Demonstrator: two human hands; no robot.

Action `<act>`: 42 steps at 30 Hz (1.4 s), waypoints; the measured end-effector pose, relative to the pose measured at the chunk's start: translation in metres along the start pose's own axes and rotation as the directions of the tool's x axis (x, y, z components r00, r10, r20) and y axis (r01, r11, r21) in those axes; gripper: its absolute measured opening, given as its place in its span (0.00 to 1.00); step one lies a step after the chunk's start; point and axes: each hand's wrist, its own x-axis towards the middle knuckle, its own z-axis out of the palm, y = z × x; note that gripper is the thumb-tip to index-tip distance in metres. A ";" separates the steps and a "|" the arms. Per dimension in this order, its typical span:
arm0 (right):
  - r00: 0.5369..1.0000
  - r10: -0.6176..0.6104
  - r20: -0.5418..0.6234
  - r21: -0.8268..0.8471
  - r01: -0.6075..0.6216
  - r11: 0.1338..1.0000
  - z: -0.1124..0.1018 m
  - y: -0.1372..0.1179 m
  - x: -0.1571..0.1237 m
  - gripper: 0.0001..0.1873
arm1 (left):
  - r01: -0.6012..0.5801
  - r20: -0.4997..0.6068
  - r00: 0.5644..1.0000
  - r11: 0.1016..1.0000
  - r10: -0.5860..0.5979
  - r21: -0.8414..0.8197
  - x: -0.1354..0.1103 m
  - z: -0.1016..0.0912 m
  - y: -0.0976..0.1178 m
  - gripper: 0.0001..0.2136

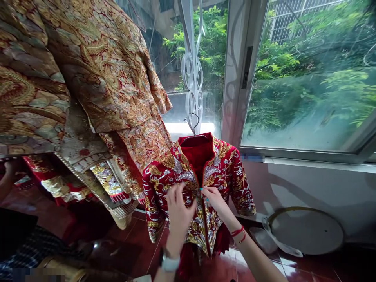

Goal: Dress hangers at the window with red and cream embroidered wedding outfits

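A red jacket [229, 172] with gold and silver embroidery hangs on a hanger [194, 125] hooked to a white scrolled window grille [191, 74]. My left hand [178, 209] has its fingers curled on the jacket's front left panel near the centre opening. My right hand [216, 197] pinches the front edge of the right panel just below the collar. A watch sits on my left wrist and a red cord on my right wrist.
Several gold-embroidered garments [96, 70] hang close at the left. A round metal tray [305, 231] leans by the wall under the window [308, 70] at right. The floor is red tile [141, 243]. Dark checked fabric [26, 246] lies at lower left.
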 end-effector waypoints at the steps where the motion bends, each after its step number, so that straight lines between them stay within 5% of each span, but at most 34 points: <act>1: 1.000 -0.001 0.005 -0.008 0.001 1.000 0.001 0.000 -0.001 0.14 | -0.037 -0.104 0.994 0.999 0.040 0.024 0.030 -0.017 -0.002 0.33; 3: 0.999 -0.001 0.039 -0.007 0.001 1.000 0.002 0.001 -0.002 0.14 | -0.075 -0.154 0.984 0.994 0.087 0.080 0.088 -0.043 -0.011 0.47; 5: 0.997 0.008 0.071 0.018 -0.009 1.000 0.003 0.000 -0.002 0.14 | -0.127 -0.017 0.991 0.987 0.129 0.098 0.131 -0.055 -0.024 0.47; 9: 0.998 0.009 0.056 0.097 -0.014 0.995 0.008 -0.010 0.003 0.16 | -0.181 0.124 0.977 0.982 0.173 0.056 0.161 -0.052 -0.045 0.36; 25: 0.965 -0.224 -0.139 0.282 0.256 0.925 0.032 -0.073 0.023 0.17 | -0.186 0.055 0.981 0.982 0.186 -0.003 0.156 -0.042 -0.051 0.38; 28: 0.965 -0.218 -0.144 0.263 0.249 0.932 0.033 -0.071 0.020 0.16 | -0.146 -0.090 0.985 0.989 0.144 -0.021 0.136 -0.039 -0.044 0.38; 31: 0.977 -0.179 -0.119 0.209 0.200 0.957 0.032 -0.065 0.016 0.16 | -0.059 -0.282 0.958 0.998 0.051 -0.020 0.087 -0.021 -0.024 0.32; 35: 0.965 -0.223 -0.137 0.112 0.239 0.964 0.031 -0.056 0.015 0.15 | -0.053 -0.070 0.996 0.998 0.054 0.014 0.034 0.017 0.010 0.15; 38: 0.961 -0.239 -0.136 0.089 0.252 0.964 0.031 -0.052 0.017 0.14 | -0.015 -0.008 1.000 0.997 0.015 0.079 0.034 0.031 0.025 0.07; 42: 0.963 -0.214 -0.161 0.154 0.239 0.959 0.030 -0.060 0.020 0.13 | -0.097 -0.007 0.995 0.988 0.098 0.118 0.047 0.030 0.026 0.10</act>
